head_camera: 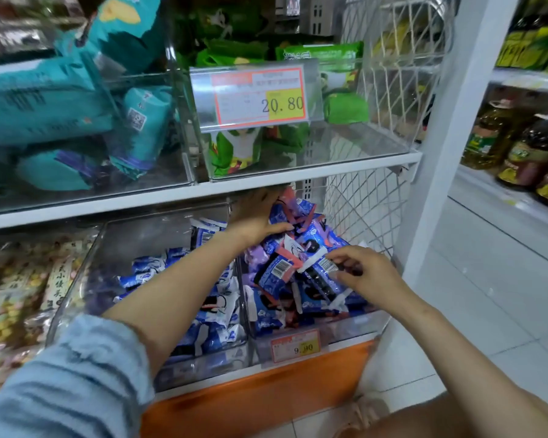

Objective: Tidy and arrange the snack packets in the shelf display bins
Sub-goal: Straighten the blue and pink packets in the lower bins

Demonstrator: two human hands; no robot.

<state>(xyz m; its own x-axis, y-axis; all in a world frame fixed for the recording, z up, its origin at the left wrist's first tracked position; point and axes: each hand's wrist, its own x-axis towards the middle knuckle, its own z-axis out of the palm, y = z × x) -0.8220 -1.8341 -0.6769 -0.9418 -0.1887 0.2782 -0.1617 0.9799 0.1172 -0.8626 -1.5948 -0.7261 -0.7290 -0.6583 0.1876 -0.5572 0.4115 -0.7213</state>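
Snack packets [293,241] of crinkly, glossy film, small and pillow-shaped in blue, purple and coral pink with white crimped ends and printed barcodes, lie heaped in the right-hand clear bin [355,327] on the lower shelf. The left hand [255,216] reaches to the back of that heap, just under the white shelf edge [171,197]. It is palm down, with fingers stretched flat against the packets and thumb spread, grasping nothing visible. The right hand [366,276] is at the front of the heap, thumb and forefinger pinching the white crimped end of a dark blue packet [320,275], the other fingers loosely curled. A rolled denim sleeve [76,374] covers the left upper arm. The middle bin [133,241], also rigid transparent plastic, holds blue-and-white packets [217,314] piled loosely. A price label [295,345] reading 9.90 sits on the right bin's front, above an orange base panel [266,390]. On the shelf above, one clear bin holds green packets [345,109] behind a 20.80 label [260,96], and another holds puffy teal bags [45,99]. White wire mesh [361,203] closes the shelf's right side.
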